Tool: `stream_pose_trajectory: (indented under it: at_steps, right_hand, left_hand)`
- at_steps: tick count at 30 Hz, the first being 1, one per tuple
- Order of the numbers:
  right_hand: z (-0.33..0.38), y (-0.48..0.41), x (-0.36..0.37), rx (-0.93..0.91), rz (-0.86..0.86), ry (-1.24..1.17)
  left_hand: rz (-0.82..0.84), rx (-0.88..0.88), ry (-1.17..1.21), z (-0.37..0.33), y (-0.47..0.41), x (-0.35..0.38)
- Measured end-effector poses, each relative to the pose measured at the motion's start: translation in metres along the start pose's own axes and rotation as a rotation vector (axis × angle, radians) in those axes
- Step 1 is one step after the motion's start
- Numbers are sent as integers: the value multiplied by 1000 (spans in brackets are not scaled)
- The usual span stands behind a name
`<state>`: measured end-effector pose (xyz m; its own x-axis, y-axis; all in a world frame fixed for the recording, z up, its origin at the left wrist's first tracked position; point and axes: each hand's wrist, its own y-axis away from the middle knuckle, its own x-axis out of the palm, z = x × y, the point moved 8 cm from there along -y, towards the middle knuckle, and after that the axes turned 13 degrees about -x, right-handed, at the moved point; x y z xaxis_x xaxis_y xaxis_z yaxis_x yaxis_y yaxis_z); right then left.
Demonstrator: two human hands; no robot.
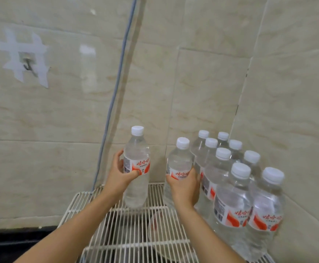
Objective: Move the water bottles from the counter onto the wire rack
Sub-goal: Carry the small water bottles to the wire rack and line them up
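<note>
A white wire rack (135, 228) fills the lower middle of the view, set in a tiled corner. My left hand (119, 174) grips a clear water bottle (136, 168) with a white cap and red label, held upright with its base just above or touching the rack's left back part. My right hand (186, 186) grips a second bottle (179, 162), upright at the rack's back, beside the group. Several more such bottles (236, 196) stand packed together on the rack's right side, against the right wall.
Tiled walls close in behind and to the right. A grey cable (115, 95) runs down the back wall to the rack's left corner. A taped wall hook (26, 62) is at upper left. A dark counter edge (12, 238) lies lower left. Something round shows under the rack (158, 226).
</note>
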<state>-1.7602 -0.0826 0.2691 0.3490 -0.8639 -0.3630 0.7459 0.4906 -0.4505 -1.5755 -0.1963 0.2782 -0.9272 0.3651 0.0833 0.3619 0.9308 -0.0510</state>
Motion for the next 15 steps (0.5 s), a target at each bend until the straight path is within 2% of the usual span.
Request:
stream_pose_trajectory:
  at_steps: [3,11,15]
  right_hand:
    - [-4,-15,10,56,-18,45]
    - [-8,-28,26,-29,109,123]
    - [-21,-16,31,-47,260,240]
  left_hand:
    - [14,9,-37,7,-30,21]
    - [127,-53,29,30,-58,62]
    - [153,-37,-10,34,-62,66]
